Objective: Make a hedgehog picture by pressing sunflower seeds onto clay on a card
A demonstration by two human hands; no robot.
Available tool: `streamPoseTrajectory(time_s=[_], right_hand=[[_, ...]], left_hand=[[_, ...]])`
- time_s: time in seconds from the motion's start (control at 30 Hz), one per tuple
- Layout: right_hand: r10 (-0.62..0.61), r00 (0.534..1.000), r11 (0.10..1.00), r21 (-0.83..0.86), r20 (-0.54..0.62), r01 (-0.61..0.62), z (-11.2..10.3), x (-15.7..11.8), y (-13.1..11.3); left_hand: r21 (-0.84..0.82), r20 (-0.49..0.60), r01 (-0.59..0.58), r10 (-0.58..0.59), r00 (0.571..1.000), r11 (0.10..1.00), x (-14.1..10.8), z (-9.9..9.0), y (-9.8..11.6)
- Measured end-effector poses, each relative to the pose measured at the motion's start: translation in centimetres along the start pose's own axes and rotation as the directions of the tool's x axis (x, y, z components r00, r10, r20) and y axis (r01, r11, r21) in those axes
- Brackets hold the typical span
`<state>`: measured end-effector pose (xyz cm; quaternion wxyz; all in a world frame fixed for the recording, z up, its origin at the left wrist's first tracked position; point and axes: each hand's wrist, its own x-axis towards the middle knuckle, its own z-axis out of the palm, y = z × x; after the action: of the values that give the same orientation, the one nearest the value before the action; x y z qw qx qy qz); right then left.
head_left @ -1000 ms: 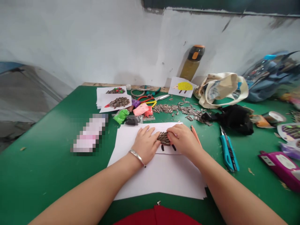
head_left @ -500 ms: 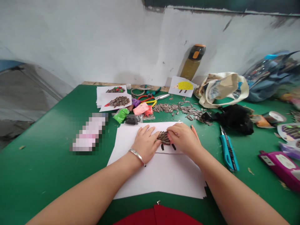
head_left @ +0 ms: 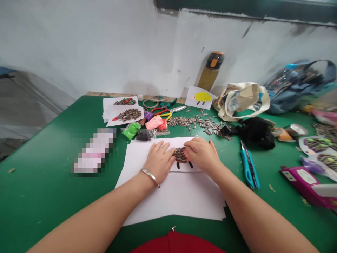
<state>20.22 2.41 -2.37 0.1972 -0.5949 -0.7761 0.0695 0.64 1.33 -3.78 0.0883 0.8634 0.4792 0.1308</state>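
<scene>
My spread left hand [head_left: 158,162] seems to steady the small white paper sheet [head_left: 184,168]; my right hand's fingers bunch over its striped brown seeds [head_left: 179,155], gripping something I can't make out.

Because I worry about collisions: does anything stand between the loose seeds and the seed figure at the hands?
Between the loose seeds and the seed figure, nothing raised is visible, only table and flat paper. At the figure itself, the right hand covers its right end and the left hand lies at its left.
</scene>
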Motion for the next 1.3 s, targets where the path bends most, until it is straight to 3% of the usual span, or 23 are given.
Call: streamPoseTrajectory(time_s=[0.27,0.4,0.6,0.8,1.3], right_hand=[[0.016,0.999,1.0,0.0,-0.029,-0.016,0.3,-0.4,0.6],[0.089,0.996,0.996,-0.002,0.0,-0.089,-0.6,0.9,1.1],[0.159,0.987,0.96,-0.234,0.005,-0.153,-1.8,5.1,3.1],[0.248,0.968,0.89,-0.401,0.028,-0.216,-0.8,7.3,3.9],[0.193,0.981,0.881,-0.446,0.037,-0.156,0.2,7.3,3.8]], left_hand=[[0.008,-0.037,-0.038,0.038,0.999,0.999,0.1,0.2,-0.3],[-0.008,-0.036,-0.026,0.026,0.999,1.0,0.1,0.3,-0.3],[-0.028,-0.053,-0.007,0.005,0.999,1.0,0.0,0.4,-0.3],[-0.024,-0.024,0.006,-0.006,1.0,1.0,0.0,0.1,-0.2],[-0.027,0.014,0.014,-0.014,1.0,1.0,0.0,-0.1,-0.1]])
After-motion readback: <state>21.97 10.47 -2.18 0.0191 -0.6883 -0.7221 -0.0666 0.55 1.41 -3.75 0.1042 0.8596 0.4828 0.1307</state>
